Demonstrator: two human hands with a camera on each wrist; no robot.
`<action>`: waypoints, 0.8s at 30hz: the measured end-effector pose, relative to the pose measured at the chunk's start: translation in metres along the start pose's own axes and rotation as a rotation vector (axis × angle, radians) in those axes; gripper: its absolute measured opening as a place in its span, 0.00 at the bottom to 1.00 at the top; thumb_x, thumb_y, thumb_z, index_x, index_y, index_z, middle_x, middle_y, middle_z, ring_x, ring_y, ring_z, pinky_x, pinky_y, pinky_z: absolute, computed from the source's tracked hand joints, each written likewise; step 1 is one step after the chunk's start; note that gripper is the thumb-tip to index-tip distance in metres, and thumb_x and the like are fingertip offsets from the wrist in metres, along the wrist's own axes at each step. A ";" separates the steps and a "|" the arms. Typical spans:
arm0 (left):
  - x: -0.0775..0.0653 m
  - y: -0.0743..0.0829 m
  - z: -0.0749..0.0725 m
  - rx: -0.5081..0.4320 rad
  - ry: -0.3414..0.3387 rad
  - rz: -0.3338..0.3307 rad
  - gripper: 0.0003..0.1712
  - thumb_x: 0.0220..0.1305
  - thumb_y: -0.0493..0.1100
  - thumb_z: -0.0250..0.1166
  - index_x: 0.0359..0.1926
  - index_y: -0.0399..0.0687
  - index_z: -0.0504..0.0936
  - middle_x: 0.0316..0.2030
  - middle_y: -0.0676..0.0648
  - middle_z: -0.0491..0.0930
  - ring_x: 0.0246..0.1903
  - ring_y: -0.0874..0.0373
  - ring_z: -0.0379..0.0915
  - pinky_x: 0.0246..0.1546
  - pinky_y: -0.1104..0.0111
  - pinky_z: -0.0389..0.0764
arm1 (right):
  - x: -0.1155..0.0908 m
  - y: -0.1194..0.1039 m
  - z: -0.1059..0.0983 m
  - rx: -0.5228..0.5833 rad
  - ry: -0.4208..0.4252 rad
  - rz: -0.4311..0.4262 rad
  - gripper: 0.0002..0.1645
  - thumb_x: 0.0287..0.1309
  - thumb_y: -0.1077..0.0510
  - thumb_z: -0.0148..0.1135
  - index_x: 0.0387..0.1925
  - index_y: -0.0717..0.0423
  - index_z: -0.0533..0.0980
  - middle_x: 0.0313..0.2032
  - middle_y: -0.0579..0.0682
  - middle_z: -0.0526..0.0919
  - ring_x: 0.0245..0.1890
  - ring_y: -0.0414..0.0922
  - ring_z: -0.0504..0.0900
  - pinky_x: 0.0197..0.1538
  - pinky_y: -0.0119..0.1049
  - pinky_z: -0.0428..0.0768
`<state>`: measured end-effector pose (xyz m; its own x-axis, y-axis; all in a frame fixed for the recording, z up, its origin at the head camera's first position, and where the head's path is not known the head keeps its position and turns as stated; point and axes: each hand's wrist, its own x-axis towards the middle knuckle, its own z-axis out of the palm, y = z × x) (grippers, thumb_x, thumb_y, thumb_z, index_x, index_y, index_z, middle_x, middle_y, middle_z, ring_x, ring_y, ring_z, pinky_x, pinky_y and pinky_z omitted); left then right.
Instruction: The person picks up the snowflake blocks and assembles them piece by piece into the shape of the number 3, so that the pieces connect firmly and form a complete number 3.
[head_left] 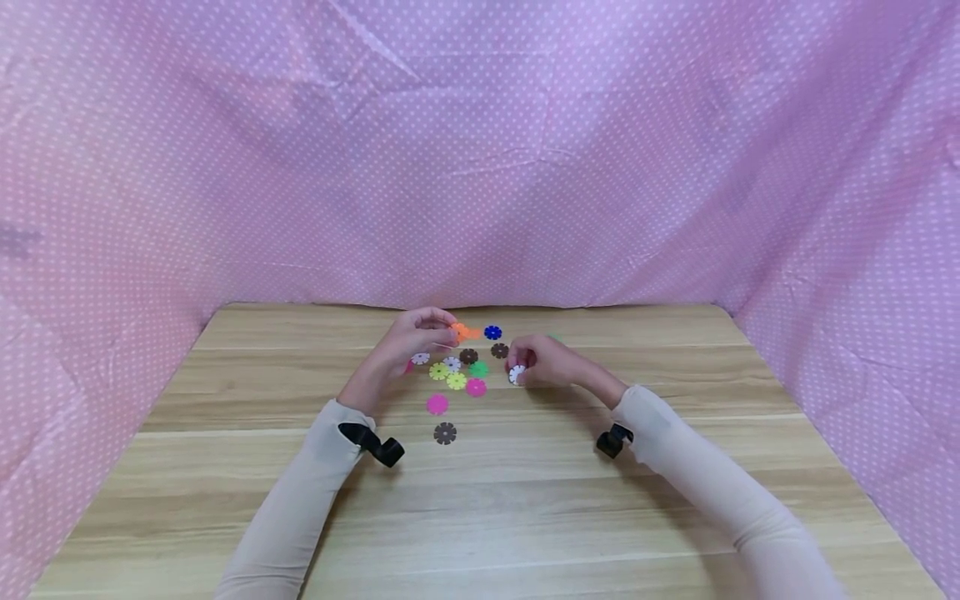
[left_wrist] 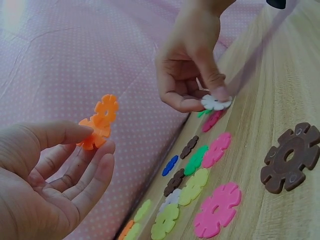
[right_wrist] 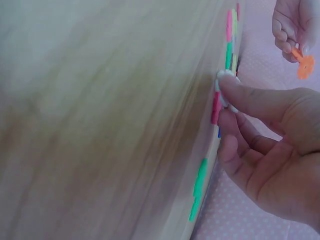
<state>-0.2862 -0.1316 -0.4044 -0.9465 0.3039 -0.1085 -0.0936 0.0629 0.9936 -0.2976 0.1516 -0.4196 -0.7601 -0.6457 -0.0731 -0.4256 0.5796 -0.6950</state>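
My left hand [head_left: 415, 340] pinches an orange notched plastic disc piece [left_wrist: 94, 134] between thumb and fingers. A second orange disc [left_wrist: 106, 108] is slotted into it at an angle, so the two form one joined piece held above the table. My right hand [head_left: 551, 361] pinches a white notched disc [left_wrist: 216, 102] between thumb and forefinger, close over the table. Under and beside the hands lie loose discs: a blue one [head_left: 492, 332], a green one [head_left: 478, 369], yellow ones [head_left: 456, 381], pink ones [head_left: 438, 405] and brown ones [head_left: 445, 433].
The discs lie spread on a light wooden table [head_left: 525, 517]. Green pieces [right_wrist: 199, 185] lie farther right, partly behind my right hand in the head view. A pink dotted cloth [head_left: 480, 167] hangs behind the table and along its sides.
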 end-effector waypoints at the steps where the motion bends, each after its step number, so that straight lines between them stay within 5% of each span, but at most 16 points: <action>1: 0.000 0.000 0.000 0.001 0.000 0.002 0.17 0.66 0.32 0.66 0.55 0.33 0.77 0.40 0.48 0.84 0.41 0.58 0.84 0.62 0.49 0.81 | 0.001 0.000 0.000 0.000 0.017 0.000 0.10 0.55 0.71 0.71 0.36 0.59 0.79 0.35 0.52 0.82 0.36 0.44 0.77 0.41 0.32 0.78; 6: -0.001 -0.001 -0.001 0.011 0.001 0.005 0.17 0.67 0.32 0.66 0.55 0.34 0.77 0.40 0.48 0.84 0.41 0.58 0.84 0.60 0.52 0.82 | 0.008 -0.004 -0.008 0.026 0.135 -0.011 0.08 0.56 0.69 0.70 0.39 0.63 0.82 0.34 0.54 0.84 0.35 0.43 0.78 0.40 0.29 0.79; 12: -0.002 0.000 -0.001 0.012 0.002 0.005 0.16 0.66 0.32 0.66 0.54 0.35 0.77 0.40 0.47 0.84 0.40 0.58 0.85 0.56 0.57 0.85 | 0.014 -0.017 -0.021 0.221 0.254 -0.009 0.11 0.59 0.67 0.70 0.44 0.66 0.83 0.35 0.56 0.84 0.33 0.43 0.79 0.35 0.29 0.81; 24: -0.003 0.004 -0.002 -0.022 0.034 0.013 0.15 0.66 0.33 0.67 0.52 0.35 0.78 0.42 0.46 0.84 0.41 0.57 0.84 0.61 0.49 0.81 | 0.027 -0.037 -0.027 0.517 0.300 0.037 0.13 0.61 0.67 0.68 0.47 0.67 0.79 0.34 0.49 0.84 0.34 0.44 0.85 0.46 0.50 0.88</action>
<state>-0.2846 -0.1336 -0.4005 -0.9577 0.2719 -0.0945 -0.0872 0.0385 0.9954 -0.3158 0.1263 -0.3764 -0.9076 -0.4170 0.0489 -0.1591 0.2338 -0.9592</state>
